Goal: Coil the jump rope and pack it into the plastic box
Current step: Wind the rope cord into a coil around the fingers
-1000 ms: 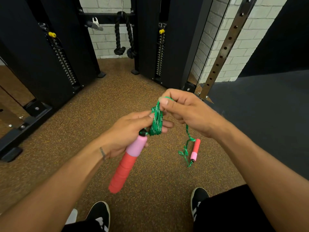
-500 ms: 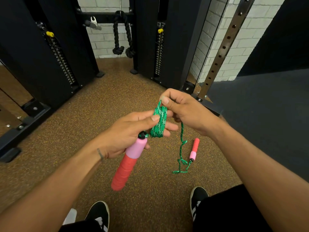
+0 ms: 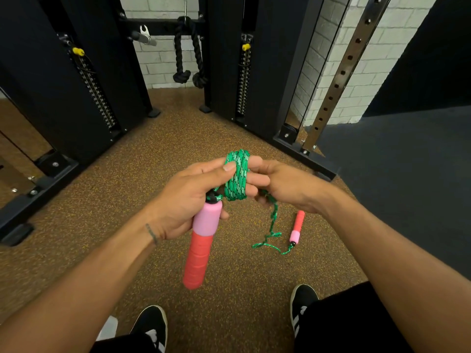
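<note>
My left hand (image 3: 186,197) holds a pink and red jump rope handle (image 3: 200,247) that points down, and several turns of green rope (image 3: 237,175) are wound around its fingers. My right hand (image 3: 280,186) grips the loose strand just right of the coil. That strand (image 3: 272,225) drops to the floor and ends at the second handle (image 3: 297,226), which lies on the brown floor. A white plastic edge (image 3: 108,328) shows at the bottom beside my left shoe; I cannot tell whether it is the box.
Black weight-stack machines (image 3: 84,80) stand at left and centre, with a black rope attachment (image 3: 187,54) hanging between them. A perforated steel upright (image 3: 339,77) rises at right beside a dark mat (image 3: 407,174). My two black shoes (image 3: 151,327) are at the bottom.
The right hand has come down from the top of the coil to its right side, and the coil has gained a turn. The loose strand is shorter, and the floor handle has been dragged a little.
</note>
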`<state>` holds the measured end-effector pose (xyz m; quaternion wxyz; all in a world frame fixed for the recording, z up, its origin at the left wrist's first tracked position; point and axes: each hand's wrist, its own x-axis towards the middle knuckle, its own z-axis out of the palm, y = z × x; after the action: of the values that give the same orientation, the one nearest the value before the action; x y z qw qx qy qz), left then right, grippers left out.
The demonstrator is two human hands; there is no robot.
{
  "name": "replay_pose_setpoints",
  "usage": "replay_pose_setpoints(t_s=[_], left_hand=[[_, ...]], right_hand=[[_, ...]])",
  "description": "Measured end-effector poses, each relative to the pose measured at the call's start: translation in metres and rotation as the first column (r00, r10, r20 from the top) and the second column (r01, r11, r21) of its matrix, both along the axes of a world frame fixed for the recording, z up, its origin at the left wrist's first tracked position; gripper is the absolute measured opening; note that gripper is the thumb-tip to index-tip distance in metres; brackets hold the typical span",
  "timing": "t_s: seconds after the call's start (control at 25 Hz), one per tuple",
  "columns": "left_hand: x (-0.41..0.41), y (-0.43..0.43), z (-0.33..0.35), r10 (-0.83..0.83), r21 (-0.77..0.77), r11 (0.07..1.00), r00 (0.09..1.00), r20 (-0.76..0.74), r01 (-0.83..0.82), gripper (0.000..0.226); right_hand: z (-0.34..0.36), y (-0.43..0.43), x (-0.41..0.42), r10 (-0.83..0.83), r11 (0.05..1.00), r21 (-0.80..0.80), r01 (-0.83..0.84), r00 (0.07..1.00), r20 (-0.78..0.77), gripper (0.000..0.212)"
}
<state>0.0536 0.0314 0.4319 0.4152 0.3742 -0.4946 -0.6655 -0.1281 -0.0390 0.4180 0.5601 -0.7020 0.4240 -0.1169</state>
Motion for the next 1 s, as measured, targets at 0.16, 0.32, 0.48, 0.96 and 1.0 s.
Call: replay_pose_setpoints(t_s=[0.16,0.32,0.48,0.96,1.0], left_hand=[[-0.005,-0.001,0.0,0.146,-0.015,0.989,0.989,-0.002,-0.146,0.035],[-0.001,-0.003,0.002,0.167,0.046,0.985,0.984,-0.062,-0.164,0.038],[0.008,-0.009,0.004,0.189,0.017,0.981,0.977,0.098,-0.192,0.034],[0.003,-0.004,0.001,0.01,0.06,0.998,0.955,0.298,-0.029,0.027],[0.003,-0.004,0.002,-0.005,0.078,0.997,0.964,0.264,-0.016,0.027]], right_hand=[[0.001,0.011,0.006,0.081,0.991,0.112,-0.08,0.997,-0.011,0.024],[0.001,0.013,0.009,0.155,0.984,0.102,-0.148,0.986,-0.065,0.028],[0.012,0.015,0.001,0.265,0.964,0.041,-0.263,0.963,-0.054,0.023],[0.025,0.014,-0.006,0.034,0.964,-0.263,0.039,0.963,0.266,0.015],[0.025,0.014,-0.006,0.017,0.958,-0.277,0.068,0.957,0.291,0.014]])
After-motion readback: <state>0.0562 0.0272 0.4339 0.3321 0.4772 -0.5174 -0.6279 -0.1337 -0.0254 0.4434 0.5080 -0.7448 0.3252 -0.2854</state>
